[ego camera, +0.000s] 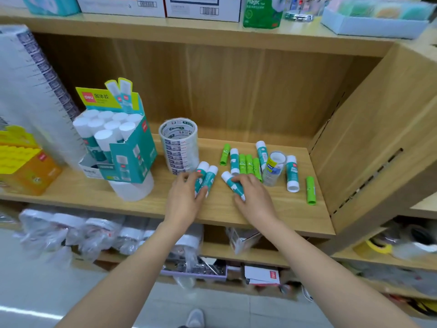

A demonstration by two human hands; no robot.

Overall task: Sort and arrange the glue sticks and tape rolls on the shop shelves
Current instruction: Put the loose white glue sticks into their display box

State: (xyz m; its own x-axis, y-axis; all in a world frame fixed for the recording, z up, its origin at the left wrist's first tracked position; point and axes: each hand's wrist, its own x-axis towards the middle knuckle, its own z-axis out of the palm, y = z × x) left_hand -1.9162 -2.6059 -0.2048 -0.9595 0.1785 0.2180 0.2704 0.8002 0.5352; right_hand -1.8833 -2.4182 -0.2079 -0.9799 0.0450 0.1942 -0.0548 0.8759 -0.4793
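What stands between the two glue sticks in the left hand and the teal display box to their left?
Nothing visible blocks the way. The left hand grips two teal glue sticks; the stack of tape rolls stands just behind them, right of the display box, and a white roll sits at the box's front.

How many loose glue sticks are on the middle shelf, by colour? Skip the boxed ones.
Teal-and-white glue sticks: 6 (2 in the left hand, 1 under the right hand)
Green glue sticks: 5
Total: 11
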